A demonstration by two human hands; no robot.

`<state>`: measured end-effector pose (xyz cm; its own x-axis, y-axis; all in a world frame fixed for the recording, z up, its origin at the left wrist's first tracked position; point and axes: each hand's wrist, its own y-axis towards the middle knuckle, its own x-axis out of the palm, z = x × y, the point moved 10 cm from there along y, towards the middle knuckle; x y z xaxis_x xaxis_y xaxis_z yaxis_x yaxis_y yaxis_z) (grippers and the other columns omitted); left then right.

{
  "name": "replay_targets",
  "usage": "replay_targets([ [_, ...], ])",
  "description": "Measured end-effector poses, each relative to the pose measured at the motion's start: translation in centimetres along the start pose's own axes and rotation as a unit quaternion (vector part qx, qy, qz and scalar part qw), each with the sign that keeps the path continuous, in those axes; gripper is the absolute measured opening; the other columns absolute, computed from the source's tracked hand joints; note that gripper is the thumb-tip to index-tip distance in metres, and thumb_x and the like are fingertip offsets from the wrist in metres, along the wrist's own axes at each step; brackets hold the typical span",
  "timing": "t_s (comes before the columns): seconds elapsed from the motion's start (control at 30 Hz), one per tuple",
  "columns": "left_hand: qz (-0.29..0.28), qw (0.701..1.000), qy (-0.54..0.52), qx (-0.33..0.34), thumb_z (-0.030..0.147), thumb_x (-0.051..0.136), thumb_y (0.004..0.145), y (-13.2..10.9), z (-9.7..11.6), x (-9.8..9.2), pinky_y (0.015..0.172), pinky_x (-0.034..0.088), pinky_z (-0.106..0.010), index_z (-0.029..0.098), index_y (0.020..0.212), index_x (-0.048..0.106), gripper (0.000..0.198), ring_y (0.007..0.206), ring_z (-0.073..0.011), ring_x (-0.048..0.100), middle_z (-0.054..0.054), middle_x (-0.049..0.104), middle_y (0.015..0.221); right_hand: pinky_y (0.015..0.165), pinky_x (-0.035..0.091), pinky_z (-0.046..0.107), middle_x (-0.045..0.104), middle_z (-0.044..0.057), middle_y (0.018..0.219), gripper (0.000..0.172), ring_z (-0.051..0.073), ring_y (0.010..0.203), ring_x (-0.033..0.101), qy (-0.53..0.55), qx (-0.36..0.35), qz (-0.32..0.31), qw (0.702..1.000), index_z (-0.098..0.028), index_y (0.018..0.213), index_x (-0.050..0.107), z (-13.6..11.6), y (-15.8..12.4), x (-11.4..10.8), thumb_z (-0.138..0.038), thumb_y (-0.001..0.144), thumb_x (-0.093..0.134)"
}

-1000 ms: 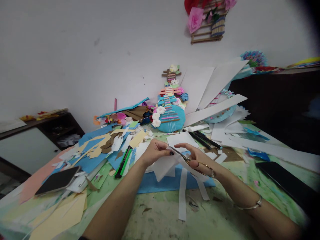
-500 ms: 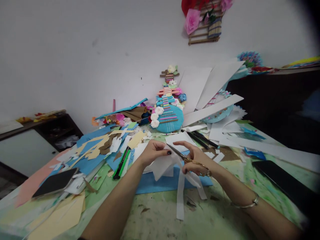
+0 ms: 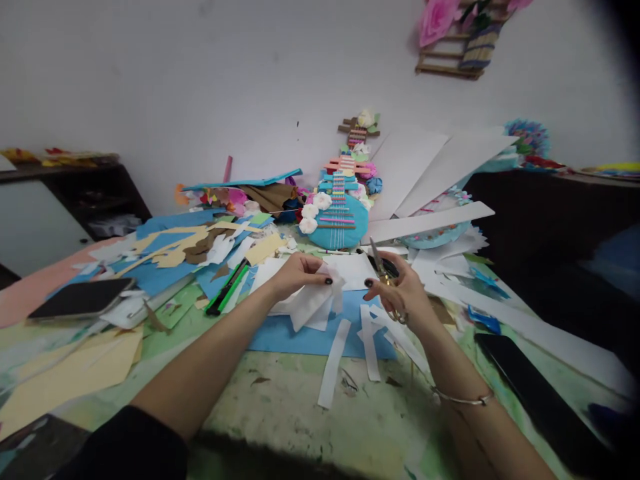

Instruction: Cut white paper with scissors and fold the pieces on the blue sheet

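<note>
In the head view, the left hand (image 3: 294,277) pinches white paper (image 3: 310,303) above the blue sheet (image 3: 285,340). The half-curled right hand (image 3: 409,293) holds scissors (image 3: 381,268), apart from that paper. If the paper bends, a cut might go crooked or nip the left hand.
</note>
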<state>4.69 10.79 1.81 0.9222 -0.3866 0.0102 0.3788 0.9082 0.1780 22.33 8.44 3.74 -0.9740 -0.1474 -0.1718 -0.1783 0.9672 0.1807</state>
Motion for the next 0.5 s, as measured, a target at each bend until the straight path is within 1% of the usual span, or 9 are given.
replay_targets([
  [0.07, -0.003, 1.000, -0.013, -0.004, 0.024, 0.078, 0.060, 0.0, -0.3, 0.2, 0.055, 0.046, -0.020, 0.010, 0.073, 0.071, 0.020, 0.059, -0.0125, 0.062, -0.004, 0.070, 0.069, 0.029, 0.029, 0.017, 0.062, -0.003, 0.052, 0.081, 0.008, 0.029, 0.039, -0.033, 0.016, -0.013, 0.999, -0.020, 0.129, 0.037, 0.9, 0.0, 1.0, -0.033, 0.059, 0.075],
  [0.1, -0.006, 1.000, -0.020, -0.005, 0.025, 0.078, 0.060, 0.0, -0.4, 0.4, 0.055, 0.045, -0.020, 0.010, 0.073, 0.070, 0.021, 0.058, -0.0125, 0.061, -0.004, 0.070, 0.069, 0.030, 0.031, 0.017, 0.064, -0.003, 0.056, 0.083, 0.007, 0.031, 0.040, -0.027, 0.021, -0.028, 0.999, -0.022, 0.130, 0.037, 1.3, 0.0, 1.9, -0.033, 0.058, 0.076],
  [0.17, -0.017, 0.999, -0.036, -0.005, 0.025, 0.078, 0.060, 0.0, -0.5, 0.9, 0.056, 0.046, -0.021, 0.010, 0.074, 0.070, 0.022, 0.059, -0.0129, 0.062, -0.005, 0.070, 0.070, 0.032, 0.033, 0.018, 0.065, -0.002, 0.062, 0.087, 0.007, 0.033, 0.041, -0.007, 0.021, -0.054, 0.998, -0.026, 0.134, 0.033, 1.8, -0.3, 3.6, -0.032, 0.059, 0.076],
  [0.23, -0.029, 0.998, -0.047, -0.004, 0.024, 0.078, 0.058, 0.0, -0.5, 1.5, 0.058, 0.047, -0.022, 0.011, 0.074, 0.069, 0.023, 0.061, -0.0133, 0.062, -0.005, 0.070, 0.071, 0.033, 0.033, 0.018, 0.063, -0.004, 0.061, 0.090, 0.007, 0.034, 0.041, -0.004, 0.009, -0.050, 0.999, -0.028, 0.137, 0.029, 1.8, -0.7, 4.7, -0.030, 0.060, 0.076],
  [0.3, -0.039, 0.998, -0.051, -0.004, 0.025, 0.079, 0.058, 0.0, -0.4, 2.0, 0.060, 0.046, -0.022, 0.011, 0.075, 0.069, 0.024, 0.062, -0.0134, 0.062, -0.004, 0.069, 0.071, 0.034, 0.032, 0.017, 0.059, -0.007, 0.055, 0.089, 0.007, 0.034, 0.040, -0.011, -0.002, -0.031, 0.999, -0.028, 0.138, 0.029, 1.6, -0.9, 5.0, -0.027, 0.061, 0.074],
  [0.37, -0.041, 0.998, -0.040, -0.003, 0.027, 0.078, 0.058, 0.0, 0.0, 2.0, 0.059, 0.045, -0.022, 0.010, 0.073, 0.068, 0.025, 0.061, -0.0129, 0.061, -0.004, 0.068, 0.069, 0.034, 0.030, 0.016, 0.054, -0.009, 0.050, 0.084, 0.007, 0.033, 0.038, -0.006, -0.005, -0.021, 1.000, -0.027, 0.136, 0.031, 1.5, -1.0, 5.0, -0.024, 0.062, 0.071],
  [0.43, -0.028, 0.999, -0.015, 0.005, 0.029, 0.077, 0.059, 0.1, 0.8, 1.4, 0.057, 0.044, -0.021, 0.010, 0.071, 0.068, 0.025, 0.059, -0.0121, 0.059, -0.004, 0.067, 0.067, 0.033, 0.029, 0.016, 0.052, -0.010, 0.048, 0.080, 0.006, 0.032, 0.036, 0.013, -0.002, -0.006, 1.000, -0.025, 0.134, 0.034, 1.3, -0.9, 4.4, -0.023, 0.062, 0.069],
  [0.5, 0.002, 1.000, 0.018, 0.015, 0.031, 0.075, 0.062, 0.2, 2.1, -0.1, 0.055, 0.043, -0.020, 0.009, 0.073, 0.067, 0.026, 0.058, -0.0119, 0.059, -0.004, 0.067, 0.066, 0.032, 0.029, 0.016, 0.052, -0.010, 0.048, 0.078, 0.006, 0.032, 0.036, 0.038, -0.003, 0.023, 0.999, -0.023, 0.131, 0.036, 1.1, -0.6, 3.2, -0.023, 0.061, 0.069],
])
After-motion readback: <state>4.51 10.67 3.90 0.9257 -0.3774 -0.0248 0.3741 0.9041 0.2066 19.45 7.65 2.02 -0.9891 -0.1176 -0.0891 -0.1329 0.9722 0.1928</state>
